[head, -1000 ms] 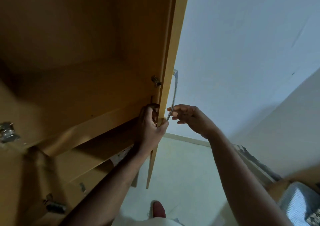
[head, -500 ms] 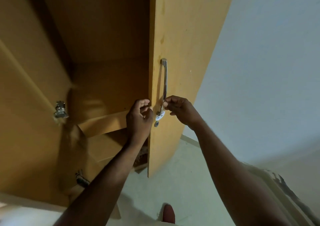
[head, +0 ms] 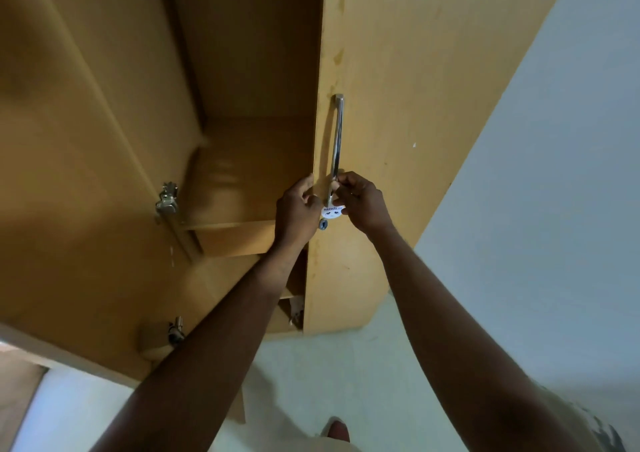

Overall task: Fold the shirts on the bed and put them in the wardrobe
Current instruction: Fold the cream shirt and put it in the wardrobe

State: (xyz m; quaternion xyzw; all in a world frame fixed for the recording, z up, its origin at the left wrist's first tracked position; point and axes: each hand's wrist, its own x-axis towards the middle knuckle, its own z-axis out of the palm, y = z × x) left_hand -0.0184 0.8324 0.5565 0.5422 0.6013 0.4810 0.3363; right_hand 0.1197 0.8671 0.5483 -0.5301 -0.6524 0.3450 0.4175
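Overhead, wardrobe (head: 104,139) open, its door (head: 398,105) ajar beside the inner shelf (head: 242,174). Fingers of left hand (head: 298,209) curl round the door's free edge. The right hand (head: 363,203) pinches the lower end of the chrome handle (head: 337,132), just above a white sticker (head: 332,211).

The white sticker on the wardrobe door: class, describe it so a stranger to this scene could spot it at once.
Find the wooden wardrobe door right of the open shelves and follow its upright metal handle to the lower end. There, between the left hand and right hand, sits a round white sticker with dark print. Unlike the dark keyhole just below, it is pale.
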